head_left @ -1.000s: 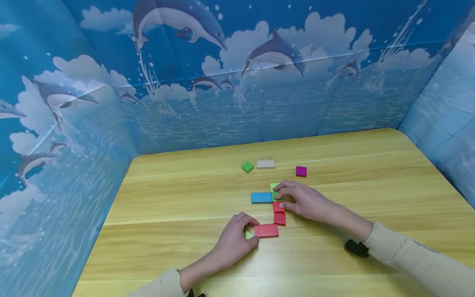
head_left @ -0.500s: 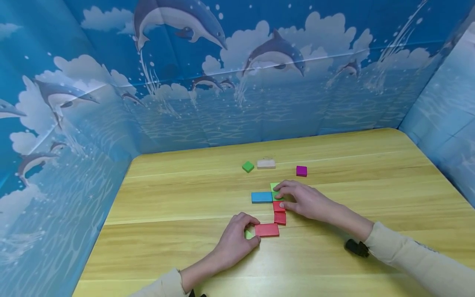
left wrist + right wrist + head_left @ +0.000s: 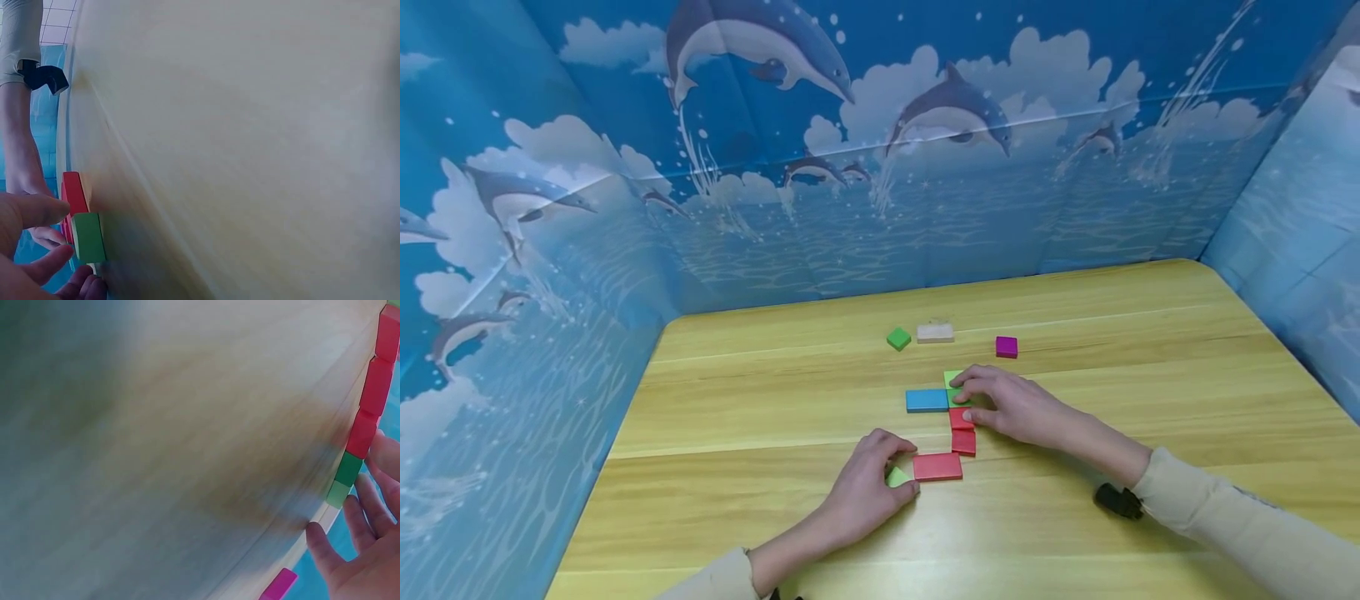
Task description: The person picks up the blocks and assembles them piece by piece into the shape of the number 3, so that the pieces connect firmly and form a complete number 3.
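My left hand [image 3: 868, 479] curves loosely about a light green block [image 3: 895, 477], with a gap between thumb and fingers. That block lies at the left end of a long red block [image 3: 937, 467]; the left wrist view shows the green block [image 3: 89, 237] with fingertips around it. Fingertips of my right hand [image 3: 1018, 407] rest on a column of small blocks: a light green one [image 3: 951, 377], a darker green one [image 3: 955, 400] and a red one [image 3: 958, 419]. Below these sits another red block [image 3: 963, 442]. A blue block [image 3: 927, 402] adjoins the darker green one on its left.
Farther back on the wooden table [image 3: 760, 383] lie a green block [image 3: 898, 338], a pale wood-coloured block [image 3: 936, 333] and a purple block [image 3: 1007, 347]. Dolphin-printed cloth [image 3: 850, 225] stands along the back and both sides.
My left thumb and fingers have drawn slightly left off the end of the long red block, so more of the light green block shows. The right hand stays in place.
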Motion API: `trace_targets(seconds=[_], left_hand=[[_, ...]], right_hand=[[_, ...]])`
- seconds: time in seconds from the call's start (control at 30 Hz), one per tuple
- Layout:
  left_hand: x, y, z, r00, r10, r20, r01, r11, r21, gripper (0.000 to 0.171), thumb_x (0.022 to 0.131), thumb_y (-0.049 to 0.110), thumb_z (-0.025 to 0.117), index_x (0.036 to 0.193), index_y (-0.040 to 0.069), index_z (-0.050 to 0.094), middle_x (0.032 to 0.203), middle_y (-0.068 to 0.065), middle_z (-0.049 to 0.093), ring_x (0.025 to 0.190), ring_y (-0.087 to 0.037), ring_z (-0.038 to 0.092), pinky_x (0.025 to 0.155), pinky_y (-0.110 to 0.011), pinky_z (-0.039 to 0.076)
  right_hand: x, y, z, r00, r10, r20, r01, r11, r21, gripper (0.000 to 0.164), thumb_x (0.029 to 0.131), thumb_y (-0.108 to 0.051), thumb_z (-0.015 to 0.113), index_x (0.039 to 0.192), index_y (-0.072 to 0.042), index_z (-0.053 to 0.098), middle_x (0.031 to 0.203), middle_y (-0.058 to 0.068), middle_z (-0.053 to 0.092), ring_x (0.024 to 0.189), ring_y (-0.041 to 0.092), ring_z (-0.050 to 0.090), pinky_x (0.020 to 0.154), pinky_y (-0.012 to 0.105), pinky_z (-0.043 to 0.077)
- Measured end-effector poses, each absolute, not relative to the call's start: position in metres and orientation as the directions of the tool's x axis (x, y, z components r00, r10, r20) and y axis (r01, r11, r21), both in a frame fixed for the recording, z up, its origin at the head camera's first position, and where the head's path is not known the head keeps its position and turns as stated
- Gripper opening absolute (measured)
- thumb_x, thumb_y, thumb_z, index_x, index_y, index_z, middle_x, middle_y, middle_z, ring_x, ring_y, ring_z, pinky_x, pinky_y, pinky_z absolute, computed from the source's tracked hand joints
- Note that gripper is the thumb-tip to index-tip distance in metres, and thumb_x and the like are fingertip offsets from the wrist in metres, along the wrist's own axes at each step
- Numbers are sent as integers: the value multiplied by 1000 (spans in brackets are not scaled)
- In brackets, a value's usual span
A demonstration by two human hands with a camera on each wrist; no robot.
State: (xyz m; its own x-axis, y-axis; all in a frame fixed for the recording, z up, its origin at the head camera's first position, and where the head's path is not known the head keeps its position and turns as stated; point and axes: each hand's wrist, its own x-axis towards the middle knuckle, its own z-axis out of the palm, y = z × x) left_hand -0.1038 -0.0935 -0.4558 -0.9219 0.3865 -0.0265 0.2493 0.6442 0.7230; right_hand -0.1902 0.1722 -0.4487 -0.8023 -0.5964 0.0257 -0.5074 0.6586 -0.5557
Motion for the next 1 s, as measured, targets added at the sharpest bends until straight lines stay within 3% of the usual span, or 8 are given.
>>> trace_targets(seconds=[0.27, 0.5, 0.73, 1.0], left_hand=[[-98, -104, -457, -934, 356, -30, 230, 664, 712, 40, 80, 23, 80, 116, 12, 66, 112, 6, 56, 105, -13, 51, 92, -34, 45], [-93, -110, -459, -934, 358, -18, 251, 687, 682, 44, 76, 24, 83, 115, 9, 67, 109, 6, 57, 98, -12, 50, 82, -28, 45], [-90, -112, -461, -923, 381, 46, 329, 723, 608, 31, 78, 17, 80, 106, 8, 70, 97, 8, 57, 86, -9, 48, 74, -25, 44], [-91, -115, -461, -935, 351, 58, 310, 722, 618, 29, 79, 14, 80, 105, 5, 71, 88, 7, 56, 77, -8, 50, 68, -23, 44]], right_hand=[[-190, 171, -449, -802, -596, 30, -512, 662, -548, 20, 89, -21, 75, 109, -22, 72, 128, -3, 58, 121, 23, 53, 97, 47, 47], [-190, 171, -451, -805, -592, 31, -509, 663, -549, 20, 89, -21, 75, 109, -23, 72, 128, -3, 58, 120, 22, 54, 96, 46, 48], [-190, 172, -452, -807, -589, 38, -511, 664, -547, 20, 89, -22, 75, 109, -23, 72, 127, -3, 58, 120, 22, 54, 96, 46, 48], [-189, 172, -451, -805, -592, 39, -514, 665, -542, 21, 89, -22, 75, 110, -21, 72, 128, -2, 59, 121, 23, 53, 97, 47, 48]])
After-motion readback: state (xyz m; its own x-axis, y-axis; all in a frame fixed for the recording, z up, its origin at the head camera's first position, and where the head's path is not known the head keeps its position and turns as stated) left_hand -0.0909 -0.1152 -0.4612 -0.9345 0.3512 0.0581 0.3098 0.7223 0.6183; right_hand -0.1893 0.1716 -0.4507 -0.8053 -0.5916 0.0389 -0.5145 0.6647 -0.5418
